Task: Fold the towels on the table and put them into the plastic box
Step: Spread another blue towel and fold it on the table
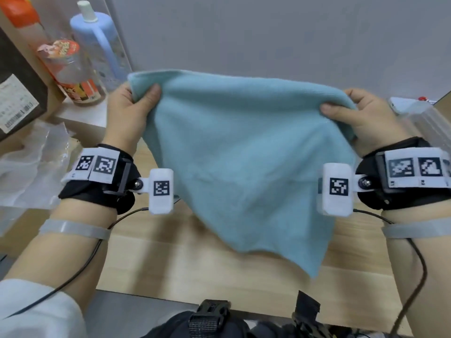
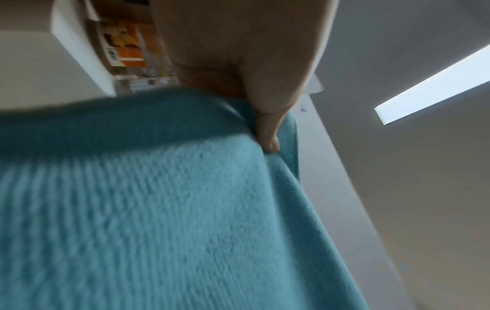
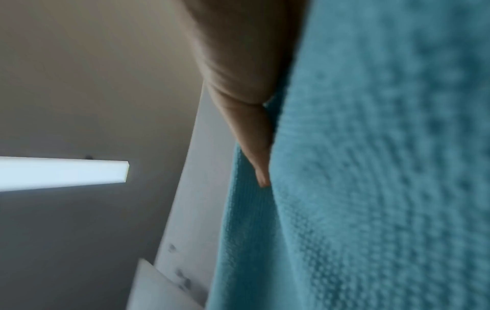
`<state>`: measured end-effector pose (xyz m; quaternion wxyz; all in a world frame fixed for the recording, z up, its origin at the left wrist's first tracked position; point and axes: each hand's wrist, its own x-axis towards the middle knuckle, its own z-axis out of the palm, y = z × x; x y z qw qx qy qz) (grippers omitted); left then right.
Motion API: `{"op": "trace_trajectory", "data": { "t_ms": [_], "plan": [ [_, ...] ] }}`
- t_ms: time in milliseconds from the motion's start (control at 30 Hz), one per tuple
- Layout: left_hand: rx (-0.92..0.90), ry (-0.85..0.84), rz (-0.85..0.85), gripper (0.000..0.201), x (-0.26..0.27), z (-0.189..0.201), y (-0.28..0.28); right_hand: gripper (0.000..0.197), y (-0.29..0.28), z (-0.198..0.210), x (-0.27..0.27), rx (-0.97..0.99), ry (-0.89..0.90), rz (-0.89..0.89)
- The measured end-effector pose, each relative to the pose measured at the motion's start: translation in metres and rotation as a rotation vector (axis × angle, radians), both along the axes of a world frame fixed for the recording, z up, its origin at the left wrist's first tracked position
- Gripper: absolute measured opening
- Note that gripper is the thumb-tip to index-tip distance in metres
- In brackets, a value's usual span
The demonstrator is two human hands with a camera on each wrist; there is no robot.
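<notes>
A light blue towel (image 1: 244,152) hangs in the air above the wooden table (image 1: 195,264), stretched between both hands. My left hand (image 1: 136,103) pinches its upper left corner, thumb on the near face. My right hand (image 1: 351,111) pinches the upper right corner the same way. The lower edge droops to a point at the lower right. The towel (image 2: 159,209) fills the left wrist view, with a thumb (image 2: 267,130) pressed on it. In the right wrist view a finger (image 3: 257,146) lies along the towel (image 3: 371,167). A clear plastic box (image 1: 419,113) shows at the right edge.
On a low shelf at the back left stand a pale blue bottle (image 1: 100,45) and a clear jar with an orange label (image 1: 70,71). A dark carton (image 1: 17,93) and crumpled clear plastic (image 1: 31,162) lie at the left. A grey wall is behind.
</notes>
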<state>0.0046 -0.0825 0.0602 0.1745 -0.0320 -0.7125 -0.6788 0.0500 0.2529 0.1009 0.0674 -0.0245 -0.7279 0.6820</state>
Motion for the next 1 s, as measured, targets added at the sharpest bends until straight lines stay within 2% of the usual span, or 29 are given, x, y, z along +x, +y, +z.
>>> {"op": "trace_trajectory", "data": {
  "t_ms": [200, 400, 533, 667, 767, 867, 1000],
  "plan": [
    [-0.084, -0.338, -0.061, 0.014, -0.009, -0.082, 0.001, 0.03, 0.025, -0.087, -0.013, 0.635, -0.205, -0.144],
    [-0.162, -0.414, -0.084, 0.021, 0.006, -0.125, 0.001, 0.014, 0.022, -0.135, 0.013, 0.86, -0.201, -0.204],
    [-0.213, -0.496, -0.101, 0.024, 0.028, -0.145, -0.005, 0.013, 0.02, -0.156, 0.038, 0.904, -0.203, -0.176],
    [-0.307, -0.539, -0.154, 0.043, 0.059, -0.17, -0.017, 0.01, 0.021, -0.183, 0.071, 0.894, -0.323, -0.179],
    [-0.409, -0.579, -0.195, 0.041, 0.084, -0.196, -0.026, 0.026, 0.021, -0.205, 0.096, 0.838, -0.401, -0.173],
    [-0.436, -0.651, -0.195, 0.04, 0.103, -0.219, -0.032, 0.042, 0.023, -0.226, 0.114, 0.804, -0.52, -0.132],
    [-0.563, -0.604, -0.16, 0.048, 0.121, -0.236, -0.032, 0.052, 0.024, -0.248, 0.131, 0.731, -0.531, -0.104]
  ]
}}
